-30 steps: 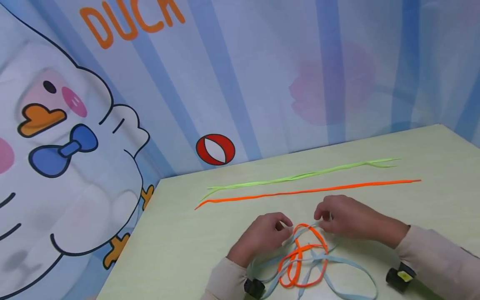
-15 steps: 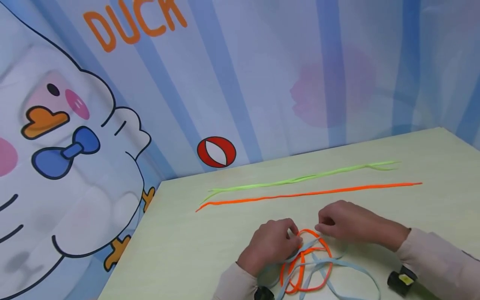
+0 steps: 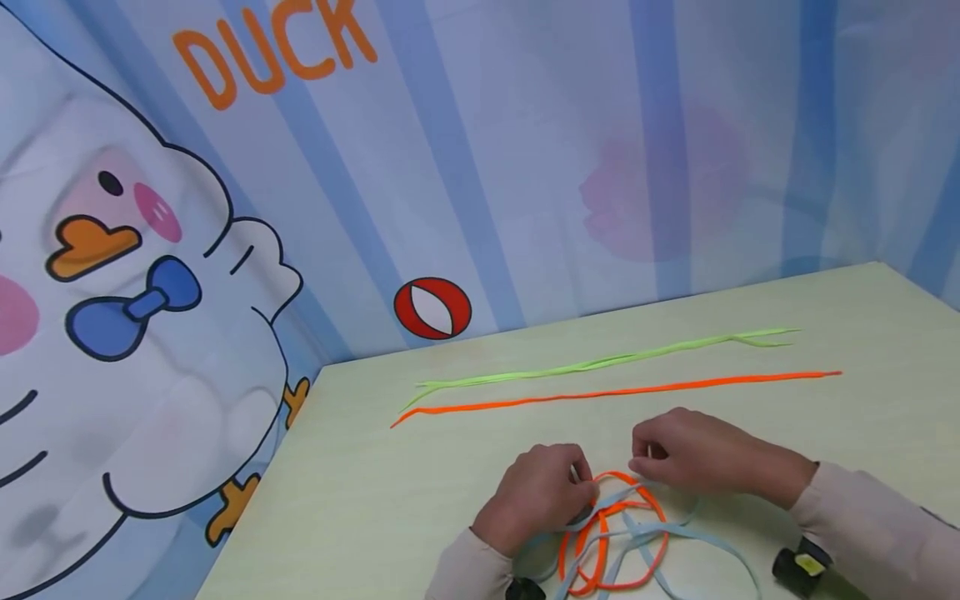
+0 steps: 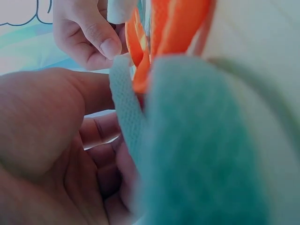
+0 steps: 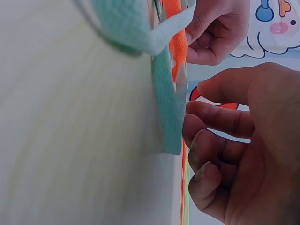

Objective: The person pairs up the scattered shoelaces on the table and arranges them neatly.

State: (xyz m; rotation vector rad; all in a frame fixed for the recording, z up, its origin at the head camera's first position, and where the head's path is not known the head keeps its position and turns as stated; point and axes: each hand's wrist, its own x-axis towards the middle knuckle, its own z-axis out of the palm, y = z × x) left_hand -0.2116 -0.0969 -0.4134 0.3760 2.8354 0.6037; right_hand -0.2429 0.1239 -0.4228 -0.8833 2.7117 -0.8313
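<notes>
Light blue (image 3: pixel 705 537) and orange (image 3: pixel 660 525) flat shoelaces lie in a loose, looped tangle at the table's front. My left hand (image 3: pixel 536 497) pinches a light blue lace at the tangle's left side; in the left wrist view that lace (image 4: pixel 124 93) hides the thumb tip. Over the tangle's upper right is my right hand (image 3: pixel 701 450). Its thumb and index fingertips stand apart in the right wrist view, fingers loosely bent, beside a light blue lace bend (image 5: pixel 171 126). Whether they touch that lace is hard to tell.
Behind the hands, a straight orange shoelace (image 3: pixel 615 392) stretches across the pale table (image 3: pixel 337 492). Farther back lie yellow-green shoelaces (image 3: pixel 585 365), running roughly parallel. A blue striped cloth (image 3: pixel 525 167) printed with a duck hangs behind the table.
My left hand has shifted slightly right, closer to the orange loop. The right hand sits a little lower in view, and the camera has tilted slightly. The tangle's upper loops have shifted.
</notes>
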